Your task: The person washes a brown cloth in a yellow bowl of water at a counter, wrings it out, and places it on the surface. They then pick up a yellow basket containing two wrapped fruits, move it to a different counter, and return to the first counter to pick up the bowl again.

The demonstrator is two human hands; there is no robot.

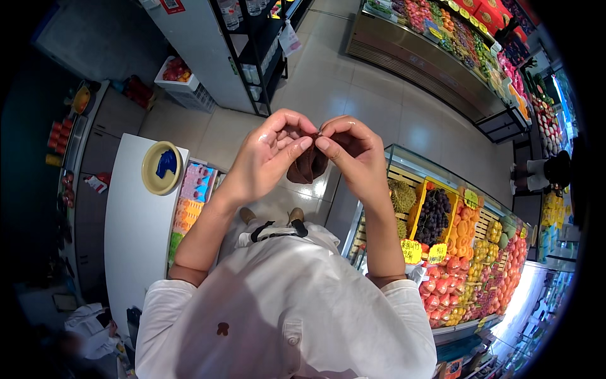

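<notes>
Out in front of my chest, both hands pinch a dark brown piece of cloth (307,166), which looks limp and hangs in folds below the fingers. My left hand (272,149) holds its upper edge between thumb and forefinger. From the other side my right hand (352,154) grips the same edge, its fingertips almost touching the left ones. Skin on both hands has a wet shine. To the left, a yellow basin (147,177) with a dark blue cloth (166,164) in it stands on a white counter (130,227).
Close on my right is a glass-edged fruit display (438,327) with grapes (433,215) in a yellow crate. Packed goods (189,213) lie beside the counter. Ahead are a black shelf (255,57) and a refrigerated case (416,71). Another person (537,173) stands far right; someone (92,331) is lower left.
</notes>
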